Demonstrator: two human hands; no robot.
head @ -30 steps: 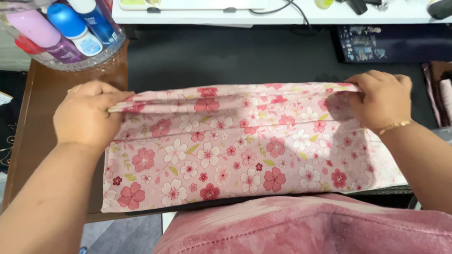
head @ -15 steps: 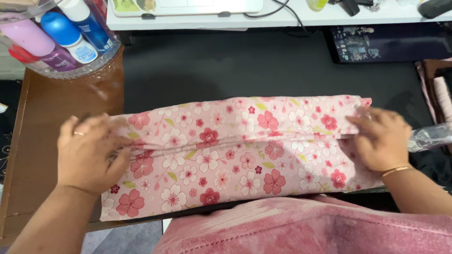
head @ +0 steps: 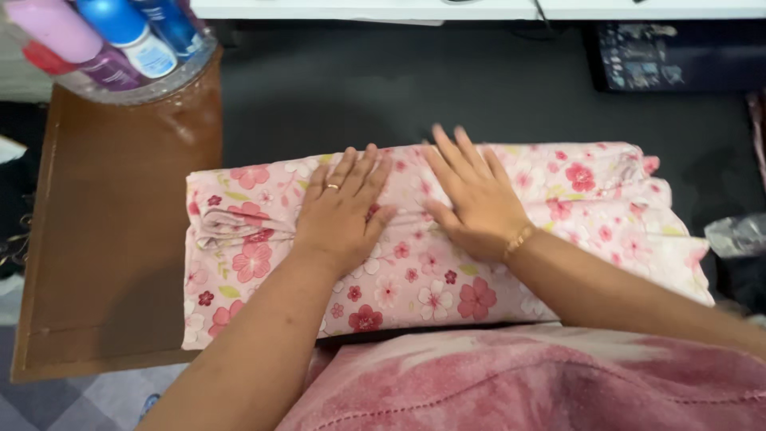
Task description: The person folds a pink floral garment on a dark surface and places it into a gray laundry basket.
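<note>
Dark desktop runs under everything I see, with a brown board (head: 112, 239) at its left. On them lies the folded floral cloth (head: 590, 207), directly under both palms. My left hand (head: 343, 211) and right hand (head: 471, 199) rest flat on its middle, side by side, fingers spread, gripping nothing. Beyond the board's far corner stands a clear tub (head: 152, 84) of bottles (head: 120, 32).
</note>
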